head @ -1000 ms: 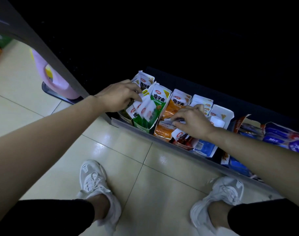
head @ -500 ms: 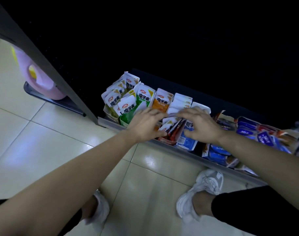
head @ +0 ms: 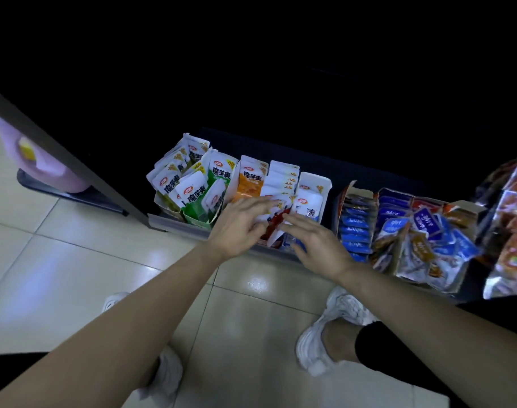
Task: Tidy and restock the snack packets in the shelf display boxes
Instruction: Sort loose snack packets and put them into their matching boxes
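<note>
Head | L hand [head: 239,228] + R hand [head: 319,245] grips spread | red packets [head: 276,221] btwn both, touching

Just one cam here, worn on the person's head, wide-angle and tilted steeply down. It sits near the bottom shelf [head: 177,225], which runs across the middle, with floor tiles [head: 74,260] and white shoes [head: 333,328] filling the lower half

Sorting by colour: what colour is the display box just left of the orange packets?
That display box is green; head view shows it best.
</note>
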### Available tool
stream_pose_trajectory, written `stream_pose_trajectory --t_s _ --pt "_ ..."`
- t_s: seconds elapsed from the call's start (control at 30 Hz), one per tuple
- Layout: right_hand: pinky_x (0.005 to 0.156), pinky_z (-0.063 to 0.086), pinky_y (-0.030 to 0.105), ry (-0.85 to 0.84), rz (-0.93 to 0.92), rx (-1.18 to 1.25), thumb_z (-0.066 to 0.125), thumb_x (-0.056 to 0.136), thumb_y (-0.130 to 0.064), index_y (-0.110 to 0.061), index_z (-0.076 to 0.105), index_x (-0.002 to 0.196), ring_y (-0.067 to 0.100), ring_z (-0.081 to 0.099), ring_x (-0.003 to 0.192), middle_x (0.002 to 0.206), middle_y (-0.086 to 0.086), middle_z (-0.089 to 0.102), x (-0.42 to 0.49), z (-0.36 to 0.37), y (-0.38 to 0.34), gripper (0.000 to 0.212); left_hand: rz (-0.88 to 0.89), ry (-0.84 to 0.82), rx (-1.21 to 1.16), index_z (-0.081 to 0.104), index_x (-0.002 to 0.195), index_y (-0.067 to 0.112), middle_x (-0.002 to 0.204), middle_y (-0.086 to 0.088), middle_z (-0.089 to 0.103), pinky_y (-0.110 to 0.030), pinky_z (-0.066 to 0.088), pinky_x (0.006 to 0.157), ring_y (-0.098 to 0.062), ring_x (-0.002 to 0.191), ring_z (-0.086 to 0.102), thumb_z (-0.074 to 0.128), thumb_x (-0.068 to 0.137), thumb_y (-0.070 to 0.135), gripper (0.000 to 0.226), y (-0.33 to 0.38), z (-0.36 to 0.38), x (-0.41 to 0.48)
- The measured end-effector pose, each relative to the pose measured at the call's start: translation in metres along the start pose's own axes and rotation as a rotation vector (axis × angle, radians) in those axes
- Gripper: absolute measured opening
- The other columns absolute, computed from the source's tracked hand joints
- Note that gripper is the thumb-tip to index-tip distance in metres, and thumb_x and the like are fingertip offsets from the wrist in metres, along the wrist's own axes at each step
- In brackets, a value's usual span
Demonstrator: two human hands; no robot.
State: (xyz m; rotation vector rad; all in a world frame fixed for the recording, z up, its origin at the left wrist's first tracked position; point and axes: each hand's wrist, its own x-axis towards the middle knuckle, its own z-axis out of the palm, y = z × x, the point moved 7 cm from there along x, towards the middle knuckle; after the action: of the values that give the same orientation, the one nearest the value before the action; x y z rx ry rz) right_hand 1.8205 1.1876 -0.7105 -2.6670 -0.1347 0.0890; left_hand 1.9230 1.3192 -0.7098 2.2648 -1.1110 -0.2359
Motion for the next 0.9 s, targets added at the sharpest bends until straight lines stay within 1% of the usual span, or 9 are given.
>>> stream_pose_trajectory --t_s 0.13,0.23,0.33,0.43,0.57,0.67,0.73,0.8,0.9 --pt "0.108 0.033 0.020 -0.057 0.064 0.156 0.053 0.095 -0.005 -0.025 0.037 0.152 -0.001 0.039 0.131 0.161 -0.016 0.020 -0.012 -0.005 0.001 0.062 -0.033 -0.089 0.091 0.051 0.144 0.034 0.140 0.005 0.045 -0.038 0.037 0.102 -0.017 0.129 0.044 0.059 0.079 0.071 0.075 0.011 0.015 -0.003" --pt "0.107 0.043 0.025 0.138 0.123 0.249 0.053 0.093 -0.002 -0.018 0.049 0.145 0.008 0.050 0.129 0.150 -0.005 0.046 -0.016 -0.021 0.008 0.055 -0.017 -0.009 0.170 0.065 0.126 0.027 0.119 0.004 0.055 -0.040 0.048 0.087 -0.020 0.108 0.058 0.075 0.080 0.046 0.051 0.010 0.018 -0.002" --pt "0.104 0.043 0.040 0.274 0.259 0.109 0.057 0.091 -0.005 -0.011 0.052 0.140 0.020 0.047 0.121 0.133 0.003 0.059 -0.009 -0.035 0.038 0.049 -0.050 0.130 0.205 0.073 0.104 0.018 0.106 0.002 0.063 -0.039 0.053 0.073 -0.026 0.088 0.066 0.073 0.088 0.021 0.017 0.010 0.012 -0.002" --pt "0.101 0.034 0.042 0.091 0.366 -0.138 0.061 0.093 -0.026 -0.015 0.034 0.150 0.026 0.033 0.126 0.152 0.001 0.040 0.007 -0.033 0.067 0.064 -0.182 0.221 0.172 0.073 0.103 0.017 0.109 -0.001 0.067 -0.033 0.049 0.061 -0.029 0.079 0.067 0.073 0.088 0.013 0.015 0.009 0.004 -0.009" --pt "0.099 0.025 0.045 -0.088 0.448 -0.177 0.062 0.091 -0.039 -0.018 0.013 0.154 0.031 0.021 0.132 0.161 -0.002 0.018 0.026 -0.018 0.084 0.082 -0.359 0.219 0.055 0.058 0.107 0.026 0.114 0.005 0.064 -0.030 0.038 0.062 -0.028 0.084 0.063 0.069 0.091 0.015 0.022 0.002 0.006 -0.012" --pt "0.090 0.026 0.042 -0.082 0.491 -0.194 0.066 0.088 -0.041 -0.018 0.025 0.149 0.028 0.027 0.122 0.154 0.001 0.030 0.038 -0.012 0.087 0.077 -0.336 0.236 0.020 0.057 0.109 0.024 0.114 0.004 0.063 -0.033 0.043 0.065 -0.027 0.090 0.062 0.067 0.088 0.017 0.024 0.008 0.007 -0.008" --pt "0.085 0.025 0.041 -0.016 0.479 -0.177 0.067 0.088 -0.036 -0.019 0.044 0.139 0.027 0.031 0.116 0.139 0.004 0.044 0.040 -0.019 0.087 0.059 -0.231 0.259 -0.014 0.060 0.117 0.019 0.115 0.003 0.062 -0.038 0.049 0.078 -0.022 0.103 0.059 0.064 0.085 0.024 0.033 0.021 0.004 -0.004" --pt "0.078 0.019 0.037 0.062 0.384 -0.133 0.069 0.088 -0.030 -0.021 0.061 0.125 0.023 0.032 0.108 0.115 -0.001 0.055 0.033 -0.027 0.082 0.039 -0.128 0.224 -0.023 0.058 0.127 0.019 0.122 0.004 0.058 -0.037 0.044 0.093 -0.017 0.115 0.052 0.062 0.083 0.034 0.047 0.033 0.004 0.001" --pt "0.076 0.015 0.033 0.174 0.210 -0.061 0.070 0.090 -0.031 -0.027 0.073 0.104 0.017 0.036 0.101 0.089 -0.013 0.058 0.002 -0.028 0.063 0.015 -0.007 0.108 0.133 0.054 0.136 0.024 0.132 0.006 0.054 -0.035 0.039 0.093 -0.016 0.117 0.046 0.068 0.084 0.047 0.059 0.039 0.018 0.012"
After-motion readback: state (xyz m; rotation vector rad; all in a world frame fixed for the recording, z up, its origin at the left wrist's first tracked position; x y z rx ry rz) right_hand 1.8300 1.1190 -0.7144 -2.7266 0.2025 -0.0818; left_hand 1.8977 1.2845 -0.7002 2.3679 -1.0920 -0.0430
